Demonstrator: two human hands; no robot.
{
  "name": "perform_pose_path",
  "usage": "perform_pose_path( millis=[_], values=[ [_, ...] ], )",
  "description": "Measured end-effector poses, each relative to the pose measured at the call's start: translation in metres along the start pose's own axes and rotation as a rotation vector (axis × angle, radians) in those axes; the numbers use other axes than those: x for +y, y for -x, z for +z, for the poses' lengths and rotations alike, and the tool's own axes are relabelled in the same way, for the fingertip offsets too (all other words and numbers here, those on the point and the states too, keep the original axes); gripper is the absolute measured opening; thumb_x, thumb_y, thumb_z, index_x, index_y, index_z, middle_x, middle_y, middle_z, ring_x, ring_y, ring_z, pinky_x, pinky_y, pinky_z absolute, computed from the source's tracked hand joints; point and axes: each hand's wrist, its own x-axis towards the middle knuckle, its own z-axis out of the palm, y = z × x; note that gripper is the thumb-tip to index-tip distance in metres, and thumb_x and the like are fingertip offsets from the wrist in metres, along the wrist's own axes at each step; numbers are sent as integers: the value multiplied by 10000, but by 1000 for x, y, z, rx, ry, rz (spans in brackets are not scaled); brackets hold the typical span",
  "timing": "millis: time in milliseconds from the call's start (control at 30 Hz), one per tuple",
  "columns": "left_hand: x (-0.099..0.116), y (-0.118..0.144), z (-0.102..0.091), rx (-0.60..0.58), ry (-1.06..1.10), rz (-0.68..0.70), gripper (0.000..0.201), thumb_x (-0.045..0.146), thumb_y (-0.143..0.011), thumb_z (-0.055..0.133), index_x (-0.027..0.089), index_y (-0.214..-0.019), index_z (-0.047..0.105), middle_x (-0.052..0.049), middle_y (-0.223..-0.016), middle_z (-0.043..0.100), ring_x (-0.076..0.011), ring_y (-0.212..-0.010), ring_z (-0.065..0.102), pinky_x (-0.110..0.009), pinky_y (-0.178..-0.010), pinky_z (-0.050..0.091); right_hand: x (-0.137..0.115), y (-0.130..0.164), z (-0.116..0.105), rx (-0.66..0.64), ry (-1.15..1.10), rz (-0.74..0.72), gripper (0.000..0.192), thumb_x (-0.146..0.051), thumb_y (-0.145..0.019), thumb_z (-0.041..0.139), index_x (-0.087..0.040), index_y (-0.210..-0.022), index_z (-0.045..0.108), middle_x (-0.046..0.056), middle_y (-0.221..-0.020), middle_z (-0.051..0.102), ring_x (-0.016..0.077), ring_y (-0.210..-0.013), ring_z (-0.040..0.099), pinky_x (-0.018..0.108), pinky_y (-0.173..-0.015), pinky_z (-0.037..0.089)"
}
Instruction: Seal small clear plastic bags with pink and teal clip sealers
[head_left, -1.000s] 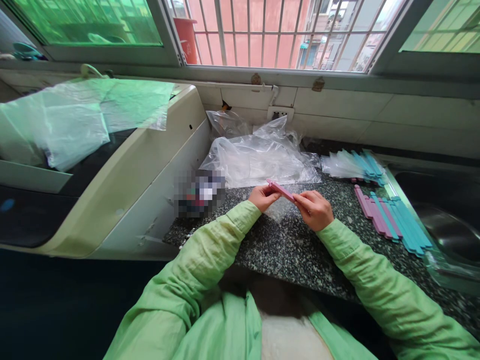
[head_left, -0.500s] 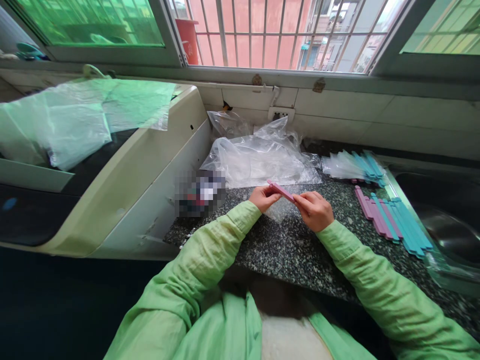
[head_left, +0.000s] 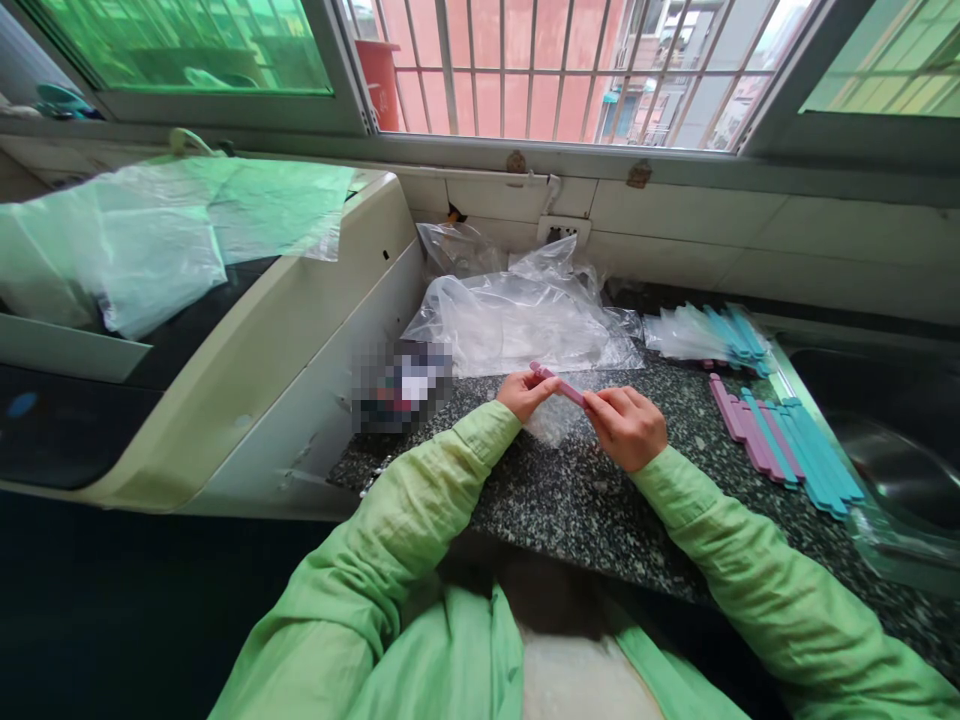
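both hands meet above the speckled dark worktop [head_left: 600,510], just in front of a heap of clear plastic bags [head_left: 517,320]. the left hand [head_left: 525,392] pinches one end of a slim pink strip [head_left: 559,384] between thumb and fingertips, and the right hand [head_left: 626,425] pinches the other end, fingers curled in around it. the strip runs slanted between the two hands, its left end higher and farther from the person, held clear of the worktop. a small clear sleeve [head_left: 555,425] hangs or lies just under the strip, between the hands; whether either hand touches it cannot be told.

to the right of the right hand, well apart from it, a row of pink and teal strips [head_left: 784,440] lies flat on the worktop, side by side, pink ones nearer the hands and teal ones farther right. behind that row, nearer the wall, a bundle of teal strips in clear wrapping [head_left: 712,332] lies fanned out. at the far right edge sits a metal sink [head_left: 892,440], with a clear plastic piece at its near rim.

to the left of the worktop stands a cream-coloured appliance [head_left: 300,330], with a clear plastic sheet [head_left: 172,235] draped over its top. a blurred patch sits between the appliance and the left hand. the window [head_left: 540,70] with bars runs along the wall behind. both arms wear light green sleeves [head_left: 420,500].
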Motion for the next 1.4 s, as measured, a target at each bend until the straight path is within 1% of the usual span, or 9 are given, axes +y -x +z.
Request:
perform_pose_path(
  millis=[100,200,333,467,567,733,1033,1233,1400],
  values=[
    [2,1,0,-11,-18,-17,558,642,-426,627,99,-540,566,74,-396,350,-30,-419,294,-215,-450,219,-2,1,-3,32,-135,114,233,-302,-774,533,-172,-952,607,73,-823,623,172,-754,536,296,-698,428],
    [5,3,-1,-76,-47,-30,535,624,-435,636,105,-513,531,75,-394,339,-25,-411,276,-217,-442,190,-2,1,-3,33,-404,307,297,-364,-758,536,-163,-974,570,78,-836,607,165,-738,544,298,-676,456],
    [7,7,0,-204,-52,-27,491,577,-483,648,109,-497,499,77,-410,321,-22,-424,270,-216,-452,190,-2,0,-3,-173,-748,508,330,-424,-749,511,-160,-938,565,56,-783,620,144,-661,553,278,-600,451],
    [7,8,-1,-280,-68,1,472,552,-513,649,102,-502,507,64,-445,355,-28,-456,295,-214,-475,217,-7,-2,-3,-389,-932,611,304,-445,-721,529,-158,-801,583,8,-621,579,101,-514,478,246,-502,398],
    [5,7,-2,-295,-87,11,467,547,-517,652,96,-529,530,51,-476,394,-39,-485,329,-212,-489,235,-9,-3,-4,-415,-984,629,291,-453,-702,543,-163,-704,562,-18,-551,518,84,-476,426,231,-467,359],
    [4,7,-1,-304,-111,20,447,526,-534,654,96,-547,532,57,-475,380,-33,-475,310,-207,-476,221,-10,-4,-4,-395,-952,615,285,-447,-696,547,-163,-673,565,-20,-552,513,79,-483,405,226,-474,345],
    [8,6,-2,-234,-58,50,469,555,-527,644,103,-545,521,57,-473,388,-35,-479,324,-198,-478,254,-10,-3,-4,-324,-885,584,231,-378,-707,536,-155,-697,593,2,-592,569,91,-517,449,229,-511,380],
    [9,5,-4,-135,-78,75,458,554,-551,626,104,-579,547,51,-489,384,-44,-490,329,-204,-479,256,-9,-3,-4,-296,-831,552,202,-357,-716,538,-164,-689,594,4,-598,580,103,-537,478,236,-531,403],
    [7,5,-2,-135,-35,84,453,537,-533,651,100,-584,543,42,-513,412,-49,-511,352,-206,-495,271,-8,-3,-4,-273,-807,517,199,-354,-719,537,-165,-676,582,4,-596,574,102,-540,479,234,-534,407]
  ],
)
